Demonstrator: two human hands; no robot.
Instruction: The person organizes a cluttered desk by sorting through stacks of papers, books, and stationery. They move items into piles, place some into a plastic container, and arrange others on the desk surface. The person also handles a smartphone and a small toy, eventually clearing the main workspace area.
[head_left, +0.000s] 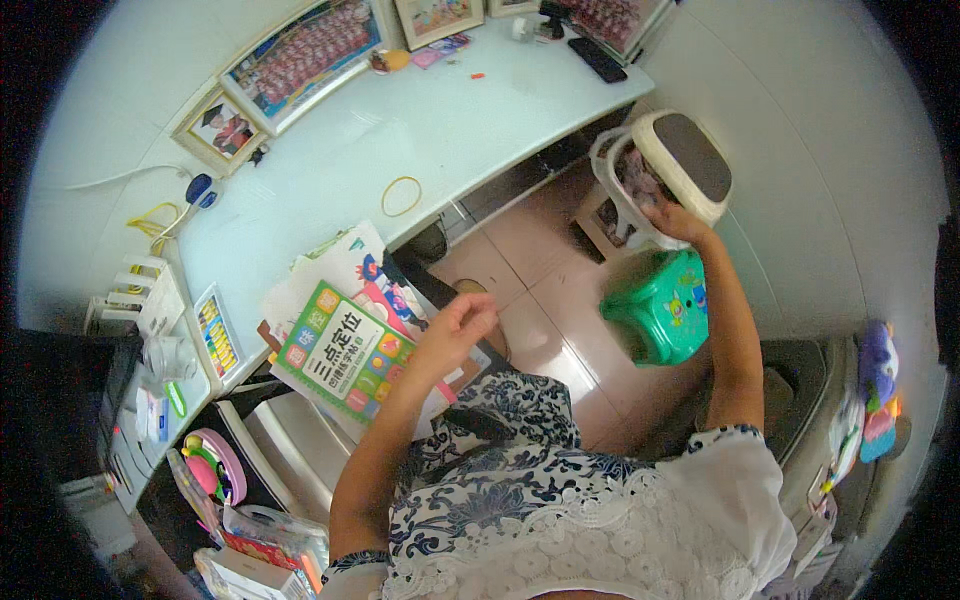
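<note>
My right hand (675, 222) is at the rim of a waste bin (611, 221) lined with a clear plastic bag. Its fingertips reach into the opening below the bin's tilted lid (694, 157), so whether they grip anything is hidden. My left hand (465, 321) hovers over my lap with fingers loosely bent and nothing visible in them. Beneath the left forearm lies a green-bordered workbook (345, 352) bearing printed writing. It rests on a pile of papers and books, one with a cartoon figure (394, 289), overlapping the desk edge.
A green plastic stool (660, 311) stands on the tiled floor below the bin. The glass-topped desk (315, 180) holds picture frames (307, 64), a rubber band (402, 196) and a black phone-like object (597, 60). Left are a marker set (217, 330) and a pink basket (214, 469).
</note>
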